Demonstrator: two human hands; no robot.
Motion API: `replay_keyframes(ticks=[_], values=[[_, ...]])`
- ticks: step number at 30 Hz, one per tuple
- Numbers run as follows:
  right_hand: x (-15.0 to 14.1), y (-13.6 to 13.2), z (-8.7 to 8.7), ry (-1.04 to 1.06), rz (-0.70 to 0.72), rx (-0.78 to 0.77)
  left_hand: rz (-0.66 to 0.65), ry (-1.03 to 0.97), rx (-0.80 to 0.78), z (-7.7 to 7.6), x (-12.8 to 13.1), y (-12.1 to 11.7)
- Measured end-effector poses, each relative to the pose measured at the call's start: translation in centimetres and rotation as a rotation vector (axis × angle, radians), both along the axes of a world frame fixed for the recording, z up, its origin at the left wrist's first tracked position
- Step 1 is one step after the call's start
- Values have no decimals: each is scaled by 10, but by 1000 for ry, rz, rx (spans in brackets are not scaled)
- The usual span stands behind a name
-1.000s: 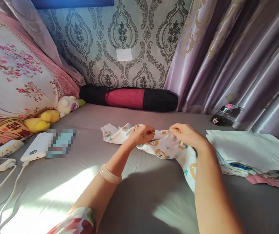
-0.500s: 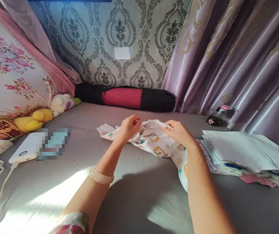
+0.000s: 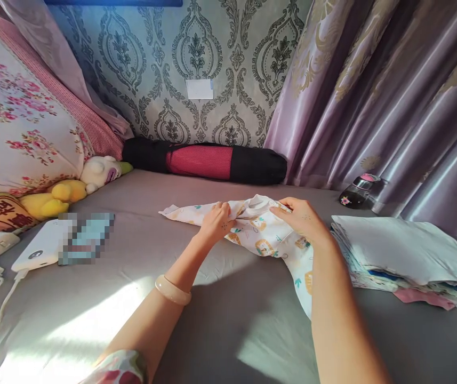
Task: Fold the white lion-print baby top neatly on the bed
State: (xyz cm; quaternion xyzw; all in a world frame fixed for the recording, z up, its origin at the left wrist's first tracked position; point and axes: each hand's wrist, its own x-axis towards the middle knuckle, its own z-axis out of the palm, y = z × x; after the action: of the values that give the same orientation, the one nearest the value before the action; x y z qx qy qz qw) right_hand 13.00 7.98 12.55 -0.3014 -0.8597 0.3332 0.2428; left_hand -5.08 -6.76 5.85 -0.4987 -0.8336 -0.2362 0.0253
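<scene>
A small white garment printed with orange lions (image 3: 266,241) lies spread on the grey bed sheet (image 3: 220,314) in front of me. My left hand (image 3: 215,223) pinches its cloth near the middle, fingers closed on the fabric. My right hand (image 3: 301,217) grips the garment's upper edge by the neck opening, a little to the right. A pale bangle (image 3: 173,290) circles my left wrist. Part of the garment trails toward me under my right forearm.
A stack of folded clothes (image 3: 406,253) sits at the right. A black and red roll bag (image 3: 206,161) lies against the wall. Plush toys (image 3: 74,184), a white power bank (image 3: 38,252) with cables and a floral pillow (image 3: 16,122) are at left. A small bottle (image 3: 358,190) stands by the curtain.
Both hands lifted the garment's upper edge, then lowered it back onto the sheet. The left hand moved down and slightly right, and the cloth now lies flatter.
</scene>
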Motion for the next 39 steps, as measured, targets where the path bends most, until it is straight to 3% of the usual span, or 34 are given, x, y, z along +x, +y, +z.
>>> replay_keyframes(ticks=[6,14,18,23,28,33,39], values=[[1,6,-6,69,16,-49,-9,-50,86,3,-8,-2],[4,11,-9,81,18,-54,51,-146,414,15,-17,-3],[6,9,-6,98,44,-94,61,-198,501,26,-18,-9],[10,6,-1,132,77,-241,-43,-236,466,41,-20,-20],[8,4,0,148,108,-295,-116,-329,472,39,-27,-21],[13,10,-6,22,160,-270,-97,-434,440,38,-34,-25],[26,12,-8,-161,189,-60,-156,-254,290,41,-39,-50]])
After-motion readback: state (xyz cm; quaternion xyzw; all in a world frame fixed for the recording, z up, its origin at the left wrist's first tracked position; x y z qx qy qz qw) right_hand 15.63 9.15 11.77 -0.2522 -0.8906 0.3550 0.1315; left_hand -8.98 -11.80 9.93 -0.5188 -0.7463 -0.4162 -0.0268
